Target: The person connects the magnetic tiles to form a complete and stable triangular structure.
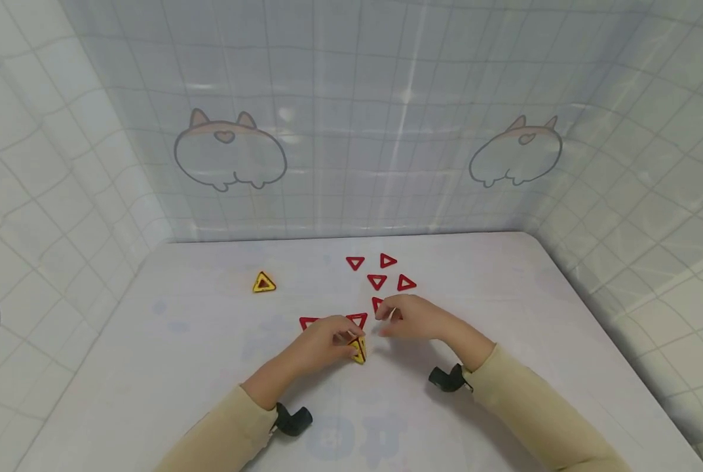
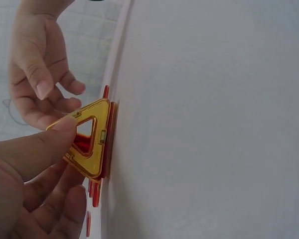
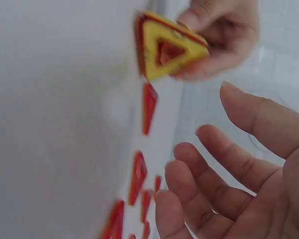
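Far L on the table (image 1: 198,367), nearer the far edge than the near one: a yellow piece (image 1: 264,289), well apart from the rest — prob. so nothing knocks it. Next a red tri (image 1: 308,320), lying flat so it can't tip, partly hidden by the L hand (image 1: 323,342). That hand pinches a yellow block (image 1: 361,357), thumb on one face at the top corner, other fingers behind — likely held up there so the lower edges are left free. Block's mid-table, on the near side of a 2nd red tri (image 1: 357,315); red shows thru its hole and along its table-side edge. Whether it bears on the table or hangs just above, can't tell for sure, R wrist view's blurred. Twd the far edge, 4 more reds (image 1: 377,276) lie flat, pointing diff. ways; gaps prob. leave room for fingertips. Another red (image 1: 375,305) is partly behind the R hand (image 1: 415,319). R hand's fingers are loosely curved, thumb apart, nothing in them; it's near the block, on the side twd the table's right edge, prob. close enough to steady it w/o blocking.
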Tool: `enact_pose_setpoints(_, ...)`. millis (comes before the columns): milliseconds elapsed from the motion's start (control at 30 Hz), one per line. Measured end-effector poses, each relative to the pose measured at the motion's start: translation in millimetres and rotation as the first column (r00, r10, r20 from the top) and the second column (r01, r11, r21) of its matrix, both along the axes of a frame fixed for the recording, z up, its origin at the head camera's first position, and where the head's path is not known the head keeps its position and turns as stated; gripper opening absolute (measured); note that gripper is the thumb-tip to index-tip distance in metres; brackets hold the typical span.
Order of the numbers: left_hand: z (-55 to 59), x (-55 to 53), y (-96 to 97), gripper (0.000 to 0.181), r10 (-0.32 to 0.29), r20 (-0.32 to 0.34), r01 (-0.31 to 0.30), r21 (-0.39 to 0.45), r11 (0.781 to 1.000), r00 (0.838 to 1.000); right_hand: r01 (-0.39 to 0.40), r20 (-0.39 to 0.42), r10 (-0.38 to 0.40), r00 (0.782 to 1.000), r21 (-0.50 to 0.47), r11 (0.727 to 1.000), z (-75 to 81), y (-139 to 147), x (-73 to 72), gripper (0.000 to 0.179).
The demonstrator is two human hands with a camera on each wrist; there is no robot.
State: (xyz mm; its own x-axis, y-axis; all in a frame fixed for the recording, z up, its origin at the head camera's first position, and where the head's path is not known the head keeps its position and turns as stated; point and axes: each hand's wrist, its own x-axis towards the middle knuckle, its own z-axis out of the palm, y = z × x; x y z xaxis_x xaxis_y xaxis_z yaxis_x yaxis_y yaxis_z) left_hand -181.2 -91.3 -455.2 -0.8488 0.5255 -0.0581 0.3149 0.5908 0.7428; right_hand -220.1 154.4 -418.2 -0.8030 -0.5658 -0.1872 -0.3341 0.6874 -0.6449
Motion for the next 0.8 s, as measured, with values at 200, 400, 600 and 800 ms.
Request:
enact_pose_setpoints(200,1.2,-3.0,0.2,0.029,0.020,-0.021,-0.021,-0.021,1.000,1.000,0.027,-0.013,-0.027,1.000,-0.002,1.000,12.0,13,-14.0,0.027)
enact_pose_setpoints(400,6.9,-10.4,-3.6,0.029,0.114,-0.028,-0.114,-0.028,0.993,0.993,0.089,-0.031,-0.090,0.995,-0.041,0.995,18.0,23,-35.2,0.031)
enact_pose_setpoints(600,12.4,-25.0,-8.9,0.032,0.221,-0.068,-0.224,-0.035,0.974,0.973,0.179,-0.037,-0.184,0.982,-0.110,0.978,15.6,26,-59.7,0.029)
enact_pose_setpoints(800,17.3,-42.4,-18.5,0.037,0.306,-0.140,-0.312,-0.017,0.950,0.942,0.266,-0.056,-0.274,0.960,-0.124,0.956,8.3,23,-82.4,0.022)
